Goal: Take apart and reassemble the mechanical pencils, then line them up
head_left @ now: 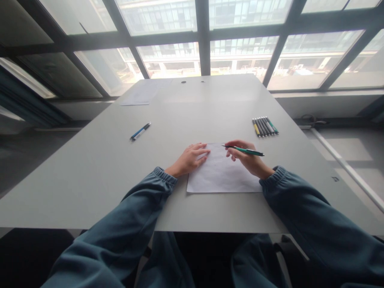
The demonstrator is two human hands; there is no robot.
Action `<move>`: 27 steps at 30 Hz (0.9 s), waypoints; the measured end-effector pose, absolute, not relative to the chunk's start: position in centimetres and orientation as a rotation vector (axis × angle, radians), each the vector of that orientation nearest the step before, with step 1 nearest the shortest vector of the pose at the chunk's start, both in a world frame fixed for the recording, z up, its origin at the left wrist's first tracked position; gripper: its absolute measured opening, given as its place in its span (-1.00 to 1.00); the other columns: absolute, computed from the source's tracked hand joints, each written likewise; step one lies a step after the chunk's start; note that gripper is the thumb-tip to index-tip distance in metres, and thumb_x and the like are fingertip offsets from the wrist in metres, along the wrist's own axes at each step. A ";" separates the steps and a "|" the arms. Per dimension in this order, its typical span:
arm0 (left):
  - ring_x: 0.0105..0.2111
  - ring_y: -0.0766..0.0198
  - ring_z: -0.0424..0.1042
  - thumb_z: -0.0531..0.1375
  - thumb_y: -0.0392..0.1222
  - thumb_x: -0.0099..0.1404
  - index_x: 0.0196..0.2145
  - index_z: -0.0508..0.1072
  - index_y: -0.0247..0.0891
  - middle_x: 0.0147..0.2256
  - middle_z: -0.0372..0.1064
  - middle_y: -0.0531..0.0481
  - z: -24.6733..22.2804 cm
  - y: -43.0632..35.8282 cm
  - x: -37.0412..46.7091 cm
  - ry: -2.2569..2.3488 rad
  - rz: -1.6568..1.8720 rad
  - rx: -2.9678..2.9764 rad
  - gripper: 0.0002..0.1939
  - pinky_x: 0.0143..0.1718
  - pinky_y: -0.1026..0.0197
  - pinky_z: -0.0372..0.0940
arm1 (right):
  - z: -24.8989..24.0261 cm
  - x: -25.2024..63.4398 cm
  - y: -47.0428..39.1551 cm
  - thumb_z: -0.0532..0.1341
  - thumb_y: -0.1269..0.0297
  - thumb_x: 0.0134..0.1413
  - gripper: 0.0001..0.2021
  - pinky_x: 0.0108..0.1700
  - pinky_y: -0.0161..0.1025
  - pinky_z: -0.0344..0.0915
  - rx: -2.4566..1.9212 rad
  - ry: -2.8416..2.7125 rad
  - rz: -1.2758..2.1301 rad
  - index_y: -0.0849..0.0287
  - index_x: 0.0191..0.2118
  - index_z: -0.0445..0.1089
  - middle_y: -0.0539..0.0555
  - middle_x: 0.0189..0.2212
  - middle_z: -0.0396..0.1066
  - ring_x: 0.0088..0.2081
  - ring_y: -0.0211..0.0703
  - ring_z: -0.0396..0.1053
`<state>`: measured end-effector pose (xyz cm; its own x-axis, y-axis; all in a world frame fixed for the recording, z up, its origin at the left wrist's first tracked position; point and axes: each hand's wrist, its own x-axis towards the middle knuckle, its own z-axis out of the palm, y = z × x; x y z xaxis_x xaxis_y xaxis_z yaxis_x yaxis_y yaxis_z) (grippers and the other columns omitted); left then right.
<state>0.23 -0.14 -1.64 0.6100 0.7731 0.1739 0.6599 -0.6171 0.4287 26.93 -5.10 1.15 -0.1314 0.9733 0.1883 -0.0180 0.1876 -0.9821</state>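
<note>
A white sheet of paper (223, 176) lies near the table's front edge. My left hand (190, 158) rests flat on its left side, fingers stretched out over the upper left corner. Between the fingers of my right hand (244, 158) is a green pen (247, 151), its tip pointing left over the upper part of the sheet. Whether the tip touches the paper I cannot tell. Any marks on the sheet are too faint to make out.
Several pens (265, 127) lie side by side at the right. Blue and dark pens (140, 132) lie together at the left of the white table (198, 108). More paper (139, 94) is at the far left corner, and two small dark items sit at the far edge. Large windows stand beyond.
</note>
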 end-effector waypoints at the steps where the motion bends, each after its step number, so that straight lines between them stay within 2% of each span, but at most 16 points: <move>1: 0.34 -0.06 0.19 0.14 -0.06 0.41 0.15 0.51 -0.10 0.30 0.27 -0.13 -1.6 -0.1 0.2 1.160 0.503 2.517 -0.61 0.37 -0.21 0.06 | 1.0 26.8 -5.1 0.40 0.04 0.04 -0.68 -0.47 -0.28 0.29 -1.033 -1.422 1.116 0.20 -0.23 0.52 0.06 -0.49 0.49 -0.48 -0.20 0.41; 4: 0.34 -0.03 0.18 0.14 -0.06 0.41 0.15 0.50 -0.11 0.29 0.27 -0.12 -1.5 -0.1 0.2 1.161 0.503 2.515 -0.60 0.38 -0.17 0.07 | 0.2 26.5 -5.3 0.39 -0.02 0.05 -0.66 -0.53 -0.31 0.26 -1.107 -1.505 1.083 0.19 -0.39 0.43 0.01 -0.58 0.43 -0.57 -0.25 0.37; 7: 0.35 -0.02 0.17 0.13 -0.04 0.42 0.16 0.50 -0.11 0.30 0.26 -0.11 -1.4 -0.1 0.2 1.163 0.486 2.516 -0.59 0.38 -0.16 0.06 | -0.6 26.2 -5.6 0.34 -0.04 0.09 -0.63 -0.59 -0.34 0.20 -1.196 -1.567 1.104 0.17 -0.44 0.36 0.00 -0.63 0.39 -0.64 -0.27 0.32; 10: 0.34 -0.02 0.17 0.13 -0.04 0.42 0.16 0.49 -0.11 0.30 0.26 -0.11 -1.3 -0.2 0.2 1.160 0.490 2.520 -0.59 0.38 -0.15 0.06 | -1.3 25.9 -5.8 0.29 0.00 0.13 -0.67 -0.63 -0.36 0.14 -1.268 -1.600 1.021 0.15 -0.45 0.31 -0.02 -0.66 0.37 -0.68 -0.29 0.27; 15: 0.34 -0.02 0.18 0.13 -0.03 0.42 0.14 0.51 -0.10 0.30 0.27 -0.11 -1.4 -0.2 0.1 1.156 0.504 2.514 -0.60 0.39 -0.14 0.06 | -2.0 25.7 -5.7 0.30 0.11 0.09 -0.72 -0.63 -0.35 0.13 -1.306 -1.607 0.935 0.10 -0.44 0.22 -0.06 -0.66 0.36 -0.69 -0.27 0.28; 27: 0.33 -0.02 0.21 0.16 -0.05 0.41 0.13 0.51 -0.10 0.28 0.28 -0.13 -1.5 -0.2 0.1 1.143 0.531 2.508 -0.61 0.37 -0.17 0.09 | -2.2 25.5 -5.5 0.29 0.18 0.08 -0.75 -0.57 -0.30 0.12 -1.318 -1.655 0.879 0.09 -0.49 0.23 -0.06 -0.69 0.33 -0.66 -0.26 0.24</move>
<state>0.07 -0.17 -1.49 0.6080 0.7696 0.1950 0.6452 -0.6222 0.4434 25.54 -5.50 -2.18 -0.1107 0.9781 0.1765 0.4013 0.2065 -0.8924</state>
